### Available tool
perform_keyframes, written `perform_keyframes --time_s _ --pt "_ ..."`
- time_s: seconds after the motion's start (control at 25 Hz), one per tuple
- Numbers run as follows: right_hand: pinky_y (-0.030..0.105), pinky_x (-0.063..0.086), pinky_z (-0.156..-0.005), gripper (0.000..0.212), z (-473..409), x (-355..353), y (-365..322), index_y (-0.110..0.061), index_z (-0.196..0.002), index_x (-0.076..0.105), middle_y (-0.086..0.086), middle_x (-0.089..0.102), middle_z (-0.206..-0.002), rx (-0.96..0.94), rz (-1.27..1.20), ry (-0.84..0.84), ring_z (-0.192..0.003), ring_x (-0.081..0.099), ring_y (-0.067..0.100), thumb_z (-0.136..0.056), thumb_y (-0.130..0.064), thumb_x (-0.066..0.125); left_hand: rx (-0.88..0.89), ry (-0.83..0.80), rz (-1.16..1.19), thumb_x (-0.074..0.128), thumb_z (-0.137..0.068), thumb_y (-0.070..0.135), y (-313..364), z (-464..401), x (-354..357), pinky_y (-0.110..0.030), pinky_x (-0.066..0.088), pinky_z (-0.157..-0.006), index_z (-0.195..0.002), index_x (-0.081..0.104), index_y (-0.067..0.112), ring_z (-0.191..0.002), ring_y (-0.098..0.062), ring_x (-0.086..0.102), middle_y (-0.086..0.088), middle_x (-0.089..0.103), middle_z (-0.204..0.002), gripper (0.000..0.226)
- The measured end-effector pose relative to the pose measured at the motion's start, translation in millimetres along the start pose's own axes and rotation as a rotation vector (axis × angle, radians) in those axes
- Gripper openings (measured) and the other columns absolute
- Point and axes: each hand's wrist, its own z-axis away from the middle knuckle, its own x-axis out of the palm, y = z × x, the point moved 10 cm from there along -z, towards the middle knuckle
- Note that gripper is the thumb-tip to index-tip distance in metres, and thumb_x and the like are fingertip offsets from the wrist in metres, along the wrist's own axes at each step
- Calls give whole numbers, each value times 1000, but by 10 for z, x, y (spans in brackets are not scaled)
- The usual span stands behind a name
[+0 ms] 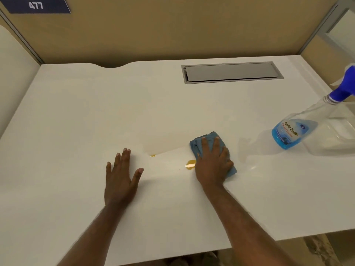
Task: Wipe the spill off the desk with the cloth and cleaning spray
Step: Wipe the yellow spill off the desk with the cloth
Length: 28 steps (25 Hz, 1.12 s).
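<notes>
A folded blue cloth lies on the white desk, pressed flat under my right hand. Just left of that hand sits a small yellow spill, and a smaller yellow drop shows further left. My left hand rests flat on the desk with fingers spread, holding nothing. The cleaning spray, a clear bottle with blue liquid, a blue label and a blue trigger head, stands at the right of the desk, apart from both hands.
A grey cable hatch is set into the desk at the back right. Tan partition walls close the back and sides. The desk's front edge runs below my forearms. A clear container stands beside the bottle.
</notes>
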Motion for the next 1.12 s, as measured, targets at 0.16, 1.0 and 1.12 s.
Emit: perform_keyframes --time_s 0.16,1.0,1.12 --pt "56 22 -106 71 479 274 -1140 -39 -150 12 5 5 -163 -266 -81 -120 -145 11 37 -91 -20 47 -6 34 71 14 -89 65 -59 217 -27 -34 -4 -120 -153 10 23 -148 -10 4 7 14 -161 77" --pt "64 27 -100 73 -186 -180 1059 -35 -147 29 7 25 -157 -68 74 1 -137 25 43 -84 -39 65 -160 117 114 15 -89 64 -119 512 -113 -38 -2 -120 -152 17 21 -149 -13 9 3 20 -161 76" --pt "63 35 -93 69 -150 -318 1526 -31 -147 30 12 30 -154 -25 36 24 -131 31 48 -87 -38 63 -191 119 91 13 -89 65 -119 624 -129 -36 -5 -118 -152 16 22 -148 -12 8 3 19 -161 77"
